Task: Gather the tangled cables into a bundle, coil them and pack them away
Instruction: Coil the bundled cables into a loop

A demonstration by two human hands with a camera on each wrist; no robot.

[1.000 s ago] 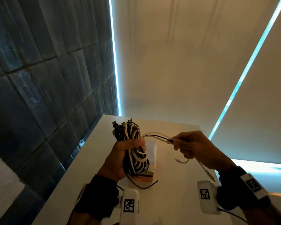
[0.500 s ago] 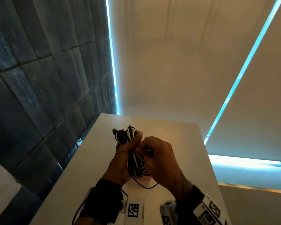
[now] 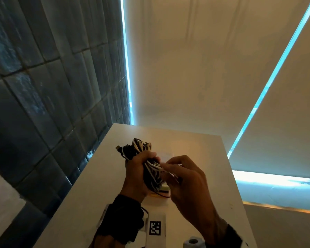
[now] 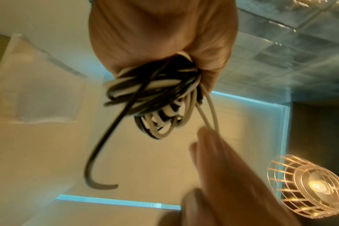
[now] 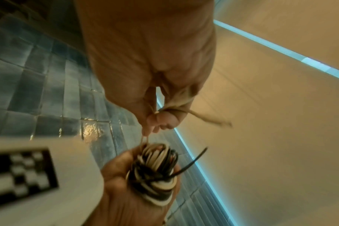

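Change: right hand [image 3: 184, 178], stretched out to the right with loose white strands a second ago, was back against the cable bundle [image 3: 147, 163].
Left hand [image 3: 138, 174]: fingers wrapped round the bundle's middle, held above the surface [image 3: 89, 190].
Right hand: pinched two white strands [image 4: 207, 111] just beside the bundle.
Black end [image 4: 99, 154]: hung free below.
Unclear: item under the bundle, mostly hidden; wrist views blurred.

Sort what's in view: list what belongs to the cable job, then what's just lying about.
Job:
- cable bundle, held by left hand
- loose white strands, pinched by right hand
- clear bag

Lying about:
- table
- lamp
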